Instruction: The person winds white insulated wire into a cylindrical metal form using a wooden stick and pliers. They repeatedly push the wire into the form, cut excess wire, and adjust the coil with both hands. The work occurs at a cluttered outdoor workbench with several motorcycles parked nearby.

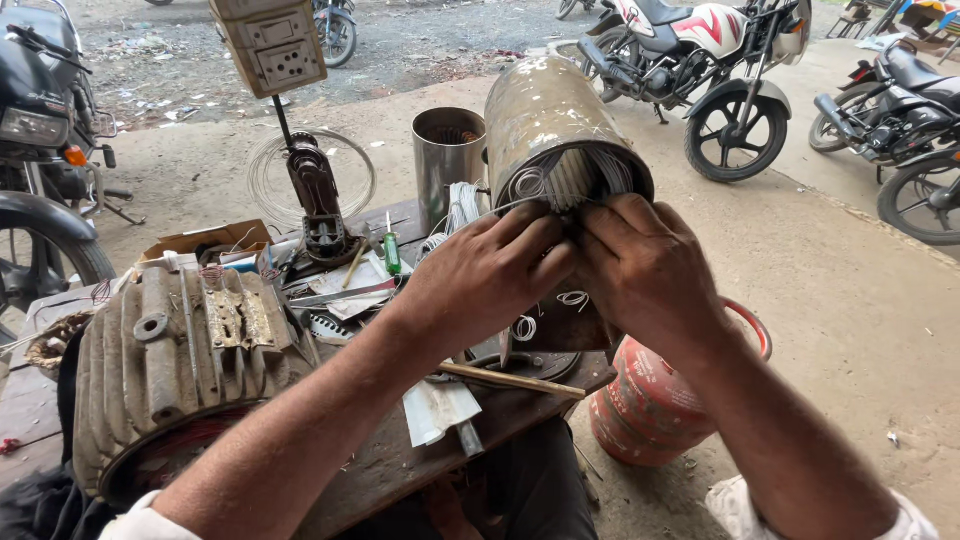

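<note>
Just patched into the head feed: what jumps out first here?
Dead centre, the left hand and right hand press together at the open end of a metal motor cylinder, fingering its white winding wires. A ribbed grey motor housing fills the lower left of the workbench, and a red gas cylinder stands on the floor beneath the right hand.

I see the stator (556, 120), a dull grey metal cylinder, tilted with its open end facing me, at twelve o'clock over the desk. White wire coils (528, 183) loop around its slotted core. More white loops (573, 298) hang below at six o'clock.
</note>
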The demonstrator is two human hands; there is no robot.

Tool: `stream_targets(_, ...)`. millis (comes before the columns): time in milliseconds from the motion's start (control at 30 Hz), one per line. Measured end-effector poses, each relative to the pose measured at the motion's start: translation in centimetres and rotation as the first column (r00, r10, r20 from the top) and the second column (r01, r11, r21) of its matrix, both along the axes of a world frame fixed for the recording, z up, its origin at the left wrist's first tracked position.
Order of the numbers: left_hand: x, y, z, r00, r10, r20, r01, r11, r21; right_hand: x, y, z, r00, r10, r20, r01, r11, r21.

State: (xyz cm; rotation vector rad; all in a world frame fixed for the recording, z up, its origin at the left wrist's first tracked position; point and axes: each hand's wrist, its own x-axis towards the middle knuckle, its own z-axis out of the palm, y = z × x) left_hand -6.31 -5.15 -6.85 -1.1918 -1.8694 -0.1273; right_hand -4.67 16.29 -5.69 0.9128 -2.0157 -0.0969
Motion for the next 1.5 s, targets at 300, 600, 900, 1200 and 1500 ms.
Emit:
stream_targets(300,-1.3,0.5,0.6,0.999,0.033,0.037,-0.031,0.998,-0.047,-1.2,0.2,-0.2,0.985,0.128,0.112,-0.111,0.983,-0.144)
stream_targets(600,-2.1,1.1,0.5,0.984,-0.013,0.179,0.0,0.997,0.075,-2.5,0.1,-0.7,0.998,0.061,0.035,-0.06,0.998,-0.03)
stream_targets(900,-3.5,0.1,-1.3,0.988,-0.067,0.138,0.055,0.994,0.093,-4.8,0.4,-2.4,0.987,0.131,0.099,-0.122,0.988,-0.093)
stream_targets(1200,-2.9,-0.2,-0.8,0.973,-0.093,0.21,0.079,0.994,0.074,-2.6,1.5,-1.9,0.971,0.074,0.229,-0.068,0.997,-0.032)
stream_targets(1500,-4.9,-1.1,-0.6,0.965,-0.139,0.221,0.145,0.989,-0.012,-4.9,1.7,-2.0,0.915,0.121,0.384,-0.184,0.974,0.13)
